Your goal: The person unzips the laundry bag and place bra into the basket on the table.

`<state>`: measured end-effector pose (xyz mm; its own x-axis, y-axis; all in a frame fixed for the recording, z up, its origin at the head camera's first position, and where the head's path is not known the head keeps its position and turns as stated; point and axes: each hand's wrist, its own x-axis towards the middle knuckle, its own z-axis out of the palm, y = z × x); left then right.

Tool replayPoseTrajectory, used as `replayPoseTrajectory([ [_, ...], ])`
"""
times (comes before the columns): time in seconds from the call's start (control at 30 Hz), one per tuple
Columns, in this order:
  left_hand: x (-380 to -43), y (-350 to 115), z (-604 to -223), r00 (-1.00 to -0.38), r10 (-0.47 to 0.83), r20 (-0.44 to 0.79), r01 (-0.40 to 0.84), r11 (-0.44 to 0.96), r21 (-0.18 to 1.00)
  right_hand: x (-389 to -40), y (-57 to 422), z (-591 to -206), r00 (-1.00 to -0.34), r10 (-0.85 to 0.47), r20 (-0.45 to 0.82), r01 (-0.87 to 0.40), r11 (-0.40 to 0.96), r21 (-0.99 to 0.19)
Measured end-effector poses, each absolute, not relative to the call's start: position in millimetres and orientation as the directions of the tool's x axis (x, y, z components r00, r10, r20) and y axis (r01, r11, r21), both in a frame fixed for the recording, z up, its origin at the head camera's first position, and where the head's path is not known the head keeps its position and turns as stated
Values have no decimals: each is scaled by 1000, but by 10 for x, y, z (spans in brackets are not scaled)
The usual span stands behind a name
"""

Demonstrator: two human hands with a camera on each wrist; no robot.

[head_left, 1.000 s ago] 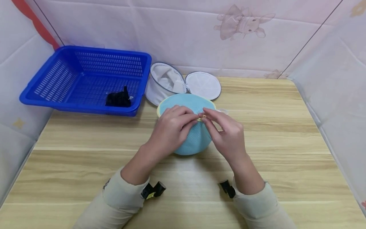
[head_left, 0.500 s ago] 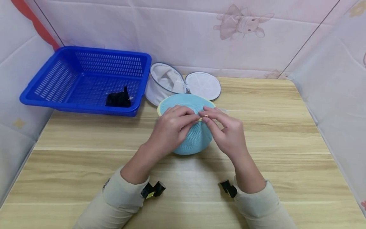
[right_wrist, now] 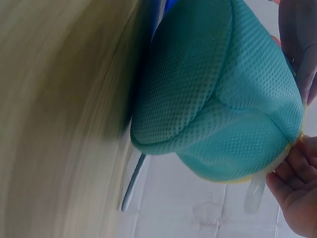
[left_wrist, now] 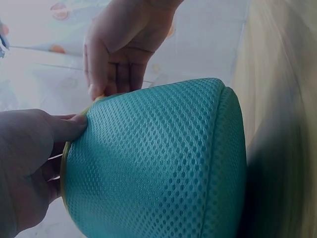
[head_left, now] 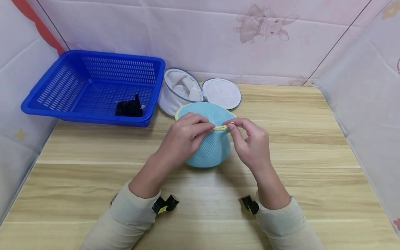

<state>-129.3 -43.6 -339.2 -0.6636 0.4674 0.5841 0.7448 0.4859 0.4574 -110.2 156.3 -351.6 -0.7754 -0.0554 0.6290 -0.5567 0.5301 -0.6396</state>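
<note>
A light-blue mesh laundry bag (head_left: pixel 207 149) with yellow zipper trim (head_left: pixel 220 127) stands on the table in front of me. My left hand (head_left: pixel 184 137) pinches its yellow rim, thumb on the near side and fingers behind, as the left wrist view shows. At the right, my right hand (head_left: pixel 251 146) pinches the small zipper pull (head_left: pixel 232 123) between thumb and forefinger. A short stretch of trim runs taut between both hands. In the right wrist view the bag's side (right_wrist: pixel 237 134) is creased inward, and a clear tab (right_wrist: pixel 255 193) hangs by the right fingertips.
A blue plastic basket (head_left: pixel 93 119) at the back left holds a small black bundle (head_left: pixel 129 108). Behind the mesh bag lies a white zip bag (head_left: pixel 170 99) with its round lid (head_left: pixel 222 93) flipped open. A printed cloth wall (head_left: pixel 193 38) borders the wooden table (head_left: pixel 300 139).
My right hand has slid a little to the right along the rim with the zipper pull, and my left hand slightly left. More yellow trim shows between them, and the bag has shifted slightly.
</note>
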Motion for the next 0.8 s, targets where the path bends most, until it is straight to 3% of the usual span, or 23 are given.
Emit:
replayPoseTrajectory([
  [0.3, -1305, -442, -3372, -692, 457, 559, 719, 510, 472, -1133, 1621, -3492, -774, -55, 631, -546, 562, -621],
  [0.63, -1344, -603, -3299, -806, 527, 269, 585, 643, 494, -1205, 1805, -3466, -797, -46, 602, -510, 586, -631],
  [0.8, -1370, -599, -3306, -793, 569, 216, 593, 643, 484, -1210, 1898, -3457, -811, -142, 568, -519, 622, -586],
])
